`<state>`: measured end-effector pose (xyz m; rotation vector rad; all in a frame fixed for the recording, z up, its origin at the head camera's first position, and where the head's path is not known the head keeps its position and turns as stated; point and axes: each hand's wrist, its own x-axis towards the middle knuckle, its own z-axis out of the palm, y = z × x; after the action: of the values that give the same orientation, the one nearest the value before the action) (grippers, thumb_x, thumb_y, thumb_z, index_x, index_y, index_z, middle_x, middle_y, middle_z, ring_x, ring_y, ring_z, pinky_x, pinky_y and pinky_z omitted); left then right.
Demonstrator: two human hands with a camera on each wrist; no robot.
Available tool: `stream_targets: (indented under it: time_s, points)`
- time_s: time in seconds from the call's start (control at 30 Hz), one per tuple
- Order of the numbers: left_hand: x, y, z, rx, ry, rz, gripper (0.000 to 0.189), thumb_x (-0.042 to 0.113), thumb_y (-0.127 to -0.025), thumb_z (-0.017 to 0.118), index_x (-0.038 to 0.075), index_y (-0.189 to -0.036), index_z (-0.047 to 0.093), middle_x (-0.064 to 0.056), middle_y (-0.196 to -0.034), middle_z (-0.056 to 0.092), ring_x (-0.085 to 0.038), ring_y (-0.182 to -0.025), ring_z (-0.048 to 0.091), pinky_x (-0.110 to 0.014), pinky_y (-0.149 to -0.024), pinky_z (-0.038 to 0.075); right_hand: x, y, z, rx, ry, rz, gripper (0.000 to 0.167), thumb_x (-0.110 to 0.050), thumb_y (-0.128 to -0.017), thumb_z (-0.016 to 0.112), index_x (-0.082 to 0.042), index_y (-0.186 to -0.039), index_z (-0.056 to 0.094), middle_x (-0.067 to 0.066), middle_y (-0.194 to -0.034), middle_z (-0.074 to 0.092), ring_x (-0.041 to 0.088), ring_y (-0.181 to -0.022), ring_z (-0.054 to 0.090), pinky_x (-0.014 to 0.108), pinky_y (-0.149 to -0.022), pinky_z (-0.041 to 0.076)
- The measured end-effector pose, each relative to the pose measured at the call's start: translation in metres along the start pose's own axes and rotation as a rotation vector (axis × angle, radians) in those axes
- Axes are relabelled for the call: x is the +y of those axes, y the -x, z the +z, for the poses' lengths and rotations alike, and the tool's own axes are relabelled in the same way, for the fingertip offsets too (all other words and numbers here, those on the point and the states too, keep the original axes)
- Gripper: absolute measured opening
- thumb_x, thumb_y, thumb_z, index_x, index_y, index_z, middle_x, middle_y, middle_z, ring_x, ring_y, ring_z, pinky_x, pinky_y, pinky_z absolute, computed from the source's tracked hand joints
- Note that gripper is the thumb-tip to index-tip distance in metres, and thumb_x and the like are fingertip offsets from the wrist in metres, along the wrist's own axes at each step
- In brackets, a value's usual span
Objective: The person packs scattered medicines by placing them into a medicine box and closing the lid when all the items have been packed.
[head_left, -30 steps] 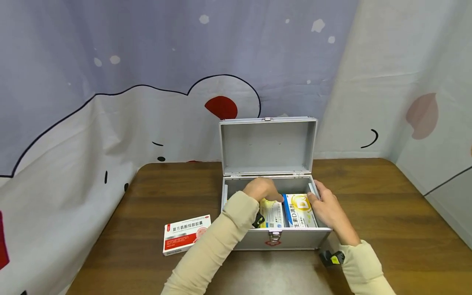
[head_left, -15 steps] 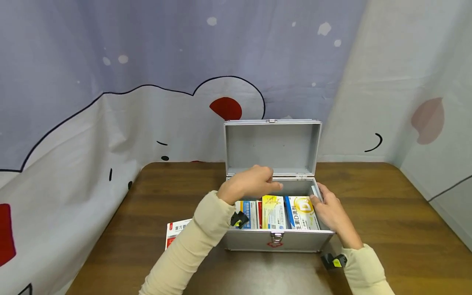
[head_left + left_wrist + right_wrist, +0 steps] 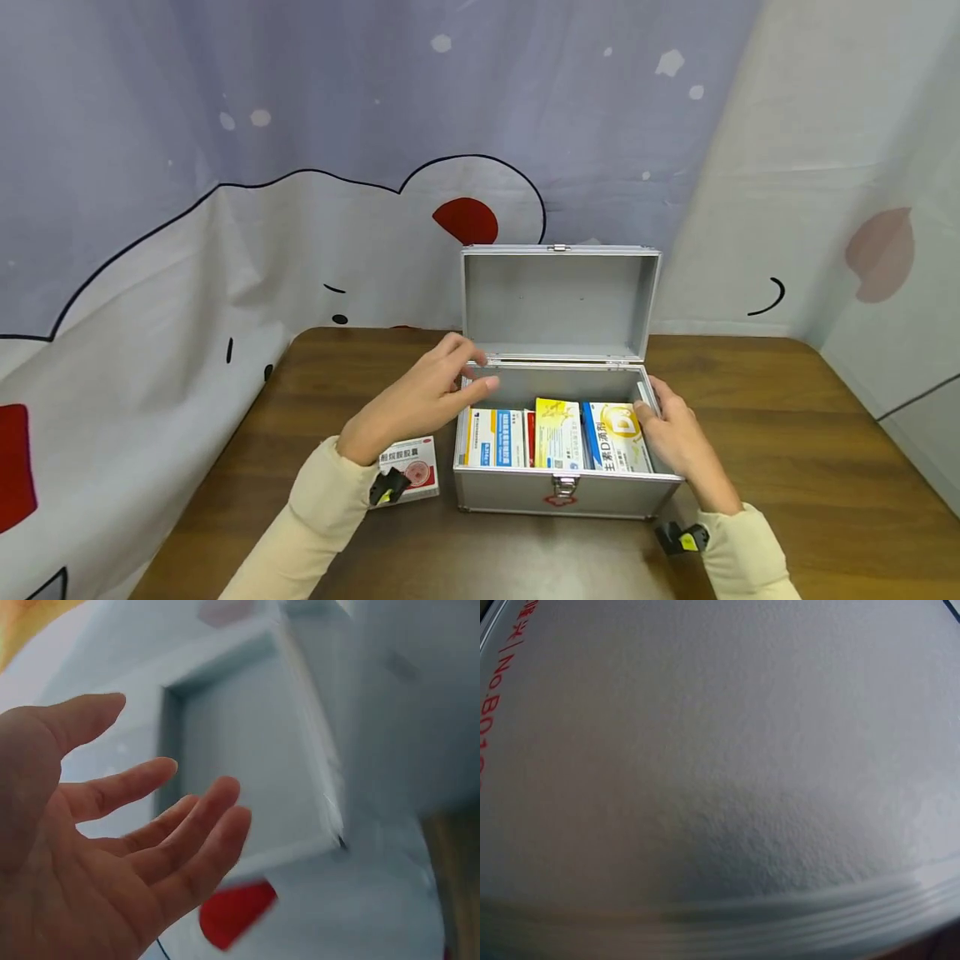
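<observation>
A silver metal medicine case (image 3: pixel 517 492) stands with its lid (image 3: pixel 555 304) raised. Inside, medicine boxes stand in a row: a white-and-blue box (image 3: pixel 497 437), a thin red-edged one, a yellow-and-white box (image 3: pixel 558 433) and a vitamin D drops box (image 3: pixel 618 437). My left hand (image 3: pixel 423 396) is over the case's left end, fingers spread and bent, holding nothing; the left wrist view shows its bare palm (image 3: pixel 97 885). My right hand (image 3: pixel 678 429) grips the case's right rim, thumb on the inner side. The right wrist view is filled by the case's side wall (image 3: pixel 742 750).
A white-and-red capsule box (image 3: pixel 416 475) lies on the wooden table (image 3: pixel 570 558) left of the case, partly covered by my left wrist. A patterned curtain (image 3: pixel 360 250) hangs behind the table.
My left hand has risen out of the case and moved left, uncovering the boxes inside. The right hand keeps its hold on the rim. The head view has shifted slightly.
</observation>
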<state>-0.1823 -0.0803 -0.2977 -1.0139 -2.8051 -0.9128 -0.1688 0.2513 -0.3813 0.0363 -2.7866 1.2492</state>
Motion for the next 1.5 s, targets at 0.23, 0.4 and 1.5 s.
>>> stream_targets:
  time_s: [0.23, 0.4, 1.5]
  points:
    - [-0.039, 0.034, 0.002, -0.05, -0.104, -0.124, 0.044, 0.044, -0.089, 0.054, 0.01, -0.117, 0.052, -0.002, -0.117, 0.047, -0.019, -0.106, 0.053, -0.038, -0.089, 0.045, -0.002, 0.0, 0.0, -0.012, -0.005, 0.012, 0.052, -0.014, -0.096, 0.04, 0.007, -0.14, 0.022, 0.034, -0.132, 0.038, 0.044, -0.119, 0.039, 0.057, -0.098, 0.029]
    - [-0.067, 0.059, 0.013, -0.16, -0.195, -0.238, 0.068, 0.051, -0.079, 0.064, 0.006, -0.128, 0.047, -0.008, -0.125, 0.046, -0.028, -0.114, 0.047, -0.053, -0.093, 0.037, -0.002, 0.0, 0.001, -0.018, -0.002, 0.016, 0.052, -0.014, -0.096, 0.039, 0.007, -0.14, 0.022, 0.034, -0.131, 0.039, 0.043, -0.117, 0.04, 0.057, -0.097, 0.031]
    - [-0.1, 0.093, 0.044, -0.197, -0.296, -0.376, 0.072, 0.052, -0.056, 0.077, 0.007, -0.108, 0.054, 0.001, -0.086, 0.046, -0.015, -0.075, 0.046, -0.035, -0.066, 0.042, -0.003, 0.001, 0.0, -0.016, -0.009, 0.003, 0.052, -0.013, -0.096, 0.039, 0.009, -0.14, 0.022, 0.035, -0.129, 0.04, 0.043, -0.115, 0.042, 0.056, -0.095, 0.032]
